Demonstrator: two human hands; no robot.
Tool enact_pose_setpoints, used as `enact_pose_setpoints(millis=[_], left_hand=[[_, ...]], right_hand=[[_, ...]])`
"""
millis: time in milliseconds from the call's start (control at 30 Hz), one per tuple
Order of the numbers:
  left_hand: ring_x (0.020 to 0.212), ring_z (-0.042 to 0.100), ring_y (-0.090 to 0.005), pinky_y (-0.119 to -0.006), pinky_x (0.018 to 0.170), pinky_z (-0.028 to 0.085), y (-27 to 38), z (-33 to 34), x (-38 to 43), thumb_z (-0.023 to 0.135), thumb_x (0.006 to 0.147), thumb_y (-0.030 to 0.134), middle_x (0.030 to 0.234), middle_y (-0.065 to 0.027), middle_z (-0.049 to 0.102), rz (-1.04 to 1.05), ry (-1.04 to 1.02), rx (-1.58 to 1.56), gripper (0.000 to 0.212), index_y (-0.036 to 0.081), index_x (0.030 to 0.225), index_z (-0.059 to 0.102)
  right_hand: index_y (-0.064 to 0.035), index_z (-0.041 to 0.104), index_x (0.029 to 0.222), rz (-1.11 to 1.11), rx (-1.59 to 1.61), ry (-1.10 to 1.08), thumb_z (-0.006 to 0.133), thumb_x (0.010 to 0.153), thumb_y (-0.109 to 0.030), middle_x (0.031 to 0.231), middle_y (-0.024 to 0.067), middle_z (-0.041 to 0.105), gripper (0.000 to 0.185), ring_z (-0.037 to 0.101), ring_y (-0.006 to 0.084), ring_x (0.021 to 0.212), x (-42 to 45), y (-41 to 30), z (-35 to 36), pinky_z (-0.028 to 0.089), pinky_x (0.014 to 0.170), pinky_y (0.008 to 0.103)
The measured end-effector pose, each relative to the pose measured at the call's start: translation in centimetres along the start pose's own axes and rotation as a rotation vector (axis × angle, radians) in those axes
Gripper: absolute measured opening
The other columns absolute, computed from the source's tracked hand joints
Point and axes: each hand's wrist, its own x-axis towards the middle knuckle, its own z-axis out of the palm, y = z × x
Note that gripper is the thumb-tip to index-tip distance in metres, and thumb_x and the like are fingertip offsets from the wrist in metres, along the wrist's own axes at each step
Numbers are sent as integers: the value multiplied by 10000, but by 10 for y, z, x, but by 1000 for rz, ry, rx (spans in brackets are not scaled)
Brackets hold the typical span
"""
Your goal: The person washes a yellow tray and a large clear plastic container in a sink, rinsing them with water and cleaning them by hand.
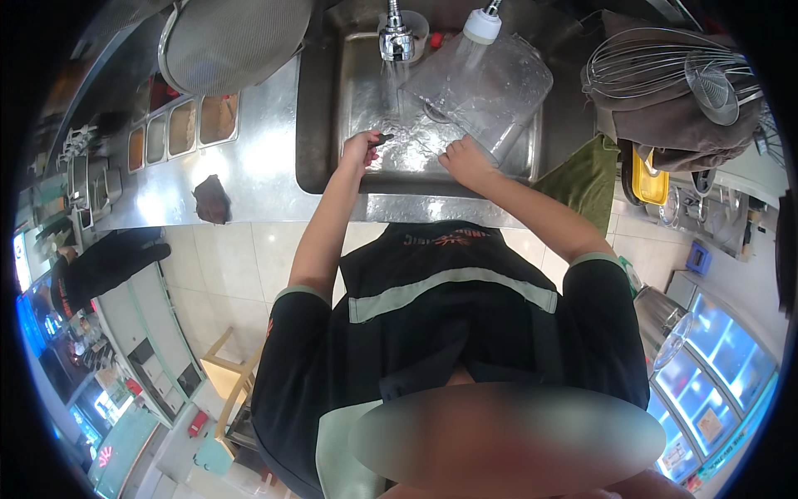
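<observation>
A steel sink (319, 125) lies before me, with water running from a chrome faucet (396, 45) and a white spray head (482, 26). A large clear plastic container (499, 81) rests tilted in the sink's right half, under the white head's stream. My right hand (466, 161) grips the near edge of this container, its fingers curled. Over the left part of the basin, my left hand (360, 151) holds a small dark object (381, 140), possibly a handle; its exact kind is unclear. Behind the chrome faucet stands a translucent round tub (419, 28).
A large mesh strainer (237, 43) and metal food pans (218, 118) stand left, near a dark cloth (212, 199). On the right are a green cloth (586, 181), a balloon whisk (642, 62) and a small skimmer (711, 87) on grey cloth (667, 134). Another person (106, 265) is far left.
</observation>
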Motion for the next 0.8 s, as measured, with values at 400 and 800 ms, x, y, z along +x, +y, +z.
enact_pose_setpoints(millis=[400,800], left_hand=[[533,474,-113,-269,495,358,-40,74,68,555,687,103,629,-32,551,293,146,445,268,59,931,658],[994,563,-306,-355,859,429,-56,146,38,483,758,231,1050,-162,598,58,449,459,362,131,1084,605]], right_hand=[[-22,531,1006,594,472,136,446,807,-91,1191,195,456,227,413,328,1145,-14,51,51,395,892,404],[-42,502,987,736,597,490,531,727,-80,1186,237,427,265,467,399,1028,18,63,-35,402,868,432]])
